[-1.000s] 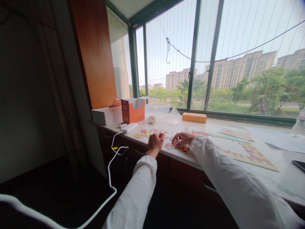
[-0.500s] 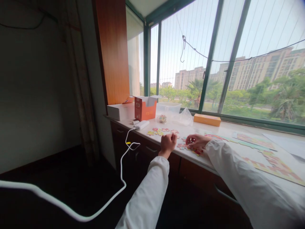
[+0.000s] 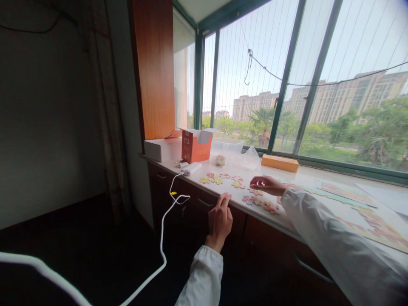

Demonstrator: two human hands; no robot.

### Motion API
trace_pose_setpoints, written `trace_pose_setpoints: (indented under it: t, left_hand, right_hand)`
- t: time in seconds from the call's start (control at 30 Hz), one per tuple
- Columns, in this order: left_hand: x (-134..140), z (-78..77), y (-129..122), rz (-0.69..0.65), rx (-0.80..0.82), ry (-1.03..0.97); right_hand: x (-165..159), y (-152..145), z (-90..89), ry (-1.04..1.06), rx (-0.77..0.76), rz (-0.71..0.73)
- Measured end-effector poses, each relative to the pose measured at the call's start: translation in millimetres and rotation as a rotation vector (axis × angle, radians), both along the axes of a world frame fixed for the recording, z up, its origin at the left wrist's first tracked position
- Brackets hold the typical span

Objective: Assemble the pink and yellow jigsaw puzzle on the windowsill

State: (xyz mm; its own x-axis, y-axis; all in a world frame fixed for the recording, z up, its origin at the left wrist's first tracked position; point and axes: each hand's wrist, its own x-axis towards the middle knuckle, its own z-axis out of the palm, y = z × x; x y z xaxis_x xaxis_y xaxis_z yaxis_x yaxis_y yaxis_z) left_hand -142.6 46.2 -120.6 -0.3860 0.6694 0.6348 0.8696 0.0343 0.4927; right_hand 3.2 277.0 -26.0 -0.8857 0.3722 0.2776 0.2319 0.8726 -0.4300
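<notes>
Beside the front edge of the white counter [image 3: 234, 205], my left hand [image 3: 219, 219] has its fingers stretched out, with nothing seen in them. My right hand [image 3: 267, 185] hangs just over the counter. Its thumb and fingers curve together in a pinch; whatever lies between the tips is too small to make out. Under and in front of it lie loose jigsaw pieces [image 3: 271, 207] in pink, red and yellow. More yellow and pink pieces [image 3: 217, 180] are spread to its left. A partly joined jigsaw [image 3: 378, 225] stretches along the right side, partly hidden by my right sleeve.
A red-orange box [image 3: 196, 148], a white box [image 3: 157, 151] and a clear plastic tub [image 3: 234, 145] stand at the back left. Nearby are a crumpled plastic bag [image 3: 250, 159], an orange box [image 3: 279, 163] and a white power strip [image 3: 191, 168]. Its white cable [image 3: 162, 231] hangs off the counter.
My left hand has moved down towards me, from a closed fist to stretched fingers. My right hand has lifted off the pieces near the edge, uncovering them. The view has shifted slightly.
</notes>
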Motion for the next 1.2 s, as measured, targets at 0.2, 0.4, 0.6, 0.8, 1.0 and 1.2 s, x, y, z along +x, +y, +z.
trace_pose_setpoints:
  t: [0.2, 0.4, 0.6, 0.8, 1.0, 1.2]
  left_hand:
    - [6.2, -30.5, 10.5, 0.016, -0.008, -0.006]
    - [1.3, -36.5, 12.2, -0.009, -0.002, 0.002]
    - [-5.9, -37.1, 11.8, -0.024, -0.009, 0.05]
    - [-7.9, -38.5, 21.4, 0.001, 0.085, 0.064]
    - [-8.6, -41.0, 34.2, 0.01, 0.171, 0.04]
    - [-14.1, -40.7, 35.6, 0.019, 0.194, 0.094]
  right_hand:
    - [-31.1, -3.3, 2.3, -0.057, 0.112, -0.045]
    - [-72.6, -21.8, 3.4, -0.108, 0.156, -0.052]
    - [-60.2, -30.7, 21.6, -0.167, 0.238, -0.06]
    - [38.9, -79.8, 25.0, -0.084, 0.263, -0.2]
    - [136.5, -154.3, -4.5, 0.023, 0.165, -0.442]
    - [214.7, -149.4, -26.3, 0.15, 0.186, -0.799]
